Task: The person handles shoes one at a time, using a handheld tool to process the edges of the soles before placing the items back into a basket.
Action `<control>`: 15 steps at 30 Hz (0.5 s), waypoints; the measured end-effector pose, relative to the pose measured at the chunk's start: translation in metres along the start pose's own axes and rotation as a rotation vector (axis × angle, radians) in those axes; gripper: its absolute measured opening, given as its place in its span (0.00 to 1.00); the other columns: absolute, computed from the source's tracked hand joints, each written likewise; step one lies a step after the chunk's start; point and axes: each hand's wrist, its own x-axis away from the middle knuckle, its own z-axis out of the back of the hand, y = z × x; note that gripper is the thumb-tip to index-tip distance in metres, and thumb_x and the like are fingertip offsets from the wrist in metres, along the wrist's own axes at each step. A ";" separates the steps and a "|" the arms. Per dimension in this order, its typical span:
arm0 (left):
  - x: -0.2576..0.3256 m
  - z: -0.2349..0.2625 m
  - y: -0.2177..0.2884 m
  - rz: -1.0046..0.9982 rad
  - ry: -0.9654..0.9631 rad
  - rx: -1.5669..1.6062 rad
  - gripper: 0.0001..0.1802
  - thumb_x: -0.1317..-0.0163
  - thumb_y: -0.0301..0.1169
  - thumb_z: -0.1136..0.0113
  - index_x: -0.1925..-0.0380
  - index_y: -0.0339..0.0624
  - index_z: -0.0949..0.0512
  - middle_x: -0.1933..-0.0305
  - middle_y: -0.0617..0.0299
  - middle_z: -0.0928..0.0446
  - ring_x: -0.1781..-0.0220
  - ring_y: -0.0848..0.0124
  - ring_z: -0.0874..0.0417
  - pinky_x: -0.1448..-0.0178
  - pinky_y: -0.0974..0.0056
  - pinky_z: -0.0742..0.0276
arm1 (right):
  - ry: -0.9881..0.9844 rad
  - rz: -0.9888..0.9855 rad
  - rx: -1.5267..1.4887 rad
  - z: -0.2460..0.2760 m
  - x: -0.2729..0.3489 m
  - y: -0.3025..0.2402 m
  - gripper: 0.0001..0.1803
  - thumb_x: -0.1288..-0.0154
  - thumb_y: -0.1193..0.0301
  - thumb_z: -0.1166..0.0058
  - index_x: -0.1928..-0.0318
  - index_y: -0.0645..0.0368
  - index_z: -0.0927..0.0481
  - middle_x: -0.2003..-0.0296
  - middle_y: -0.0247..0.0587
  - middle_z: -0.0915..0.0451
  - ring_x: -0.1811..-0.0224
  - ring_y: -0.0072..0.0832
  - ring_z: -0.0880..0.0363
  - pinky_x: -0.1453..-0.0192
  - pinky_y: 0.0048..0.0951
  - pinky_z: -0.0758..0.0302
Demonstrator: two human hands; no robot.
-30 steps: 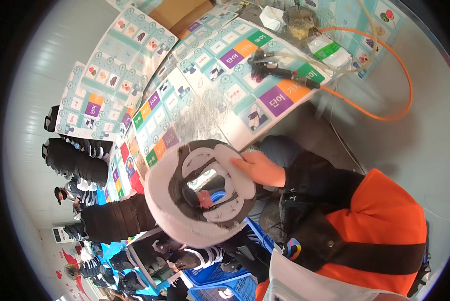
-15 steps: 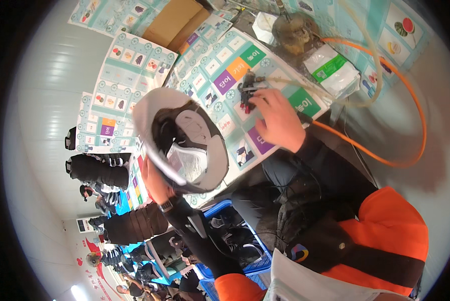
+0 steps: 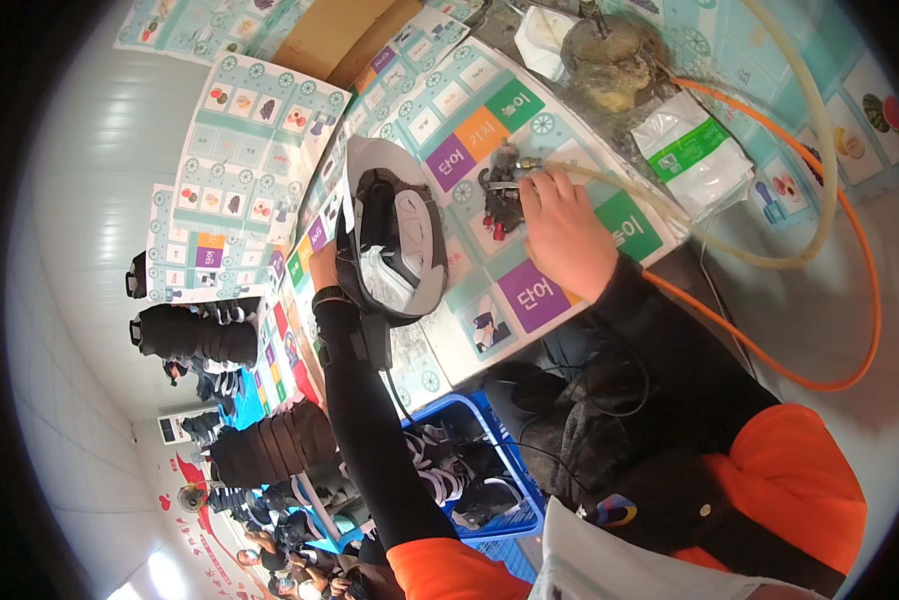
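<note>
A cap [image 3: 424, 225] with a grey brim, dark mesh and a whitish patch inside stands tilted, its hollow side toward me. My left hand [image 3: 323, 268] holds it at the left, the fingers mostly hidden behind it. On the patterned sheet of the table [image 3: 459, 340] lies a small dark spray gun [image 3: 499, 200] with red parts and a metal fitting. My right hand [image 3: 572, 240] is on the gun's right side, its curled fingers closing over the handle part. A pale hose [image 3: 629, 185] runs from the fitting behind that hand.
A grimy round pot [image 3: 609, 60] and a white-and-green packet [image 3: 694, 150] stand at the back right. An orange hose [image 3: 864, 300] loops at the right. Below the table edge is a blue crate [image 3: 529, 500] with dark-and-white items. Stacked black caps [image 3: 269, 445] and people are farther left.
The cap has turned and moved up and away from me with my left hand. My right hand has drawn in at the spray gun, its fingers more curled. The whole view has shifted slightly.
</note>
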 end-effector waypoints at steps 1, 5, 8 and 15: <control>0.001 -0.002 0.006 0.006 0.011 0.015 0.11 0.34 0.36 0.45 0.64 0.42 0.18 0.66 0.40 0.17 0.58 0.42 0.13 0.59 0.46 0.22 | -0.005 0.000 0.010 -0.001 0.000 -0.001 0.25 0.36 0.70 0.44 0.42 0.74 0.23 0.46 0.51 0.24 0.40 0.44 0.28 0.42 0.39 0.29; -0.003 0.004 0.020 0.011 0.094 0.029 0.12 0.34 0.38 0.45 0.65 0.42 0.18 0.66 0.41 0.17 0.58 0.41 0.13 0.58 0.45 0.21 | -0.031 -0.006 -0.095 -0.002 0.000 -0.004 0.30 0.41 0.71 0.37 0.40 0.74 0.24 0.45 0.52 0.25 0.38 0.46 0.29 0.38 0.42 0.29; -0.011 0.002 0.020 0.011 0.146 0.033 0.13 0.35 0.40 0.45 0.66 0.42 0.18 0.66 0.41 0.16 0.58 0.41 0.13 0.58 0.45 0.21 | -0.044 0.005 -0.129 -0.007 -0.001 -0.006 0.31 0.43 0.71 0.34 0.40 0.73 0.24 0.44 0.52 0.26 0.37 0.48 0.29 0.37 0.44 0.28; -0.013 -0.003 0.018 0.065 0.198 0.046 0.16 0.36 0.43 0.44 0.68 0.41 0.18 0.65 0.43 0.15 0.58 0.40 0.13 0.57 0.45 0.20 | -0.155 -0.013 0.118 -0.017 -0.018 -0.022 0.22 0.44 0.73 0.36 0.49 0.71 0.18 0.50 0.55 0.23 0.43 0.51 0.25 0.47 0.42 0.20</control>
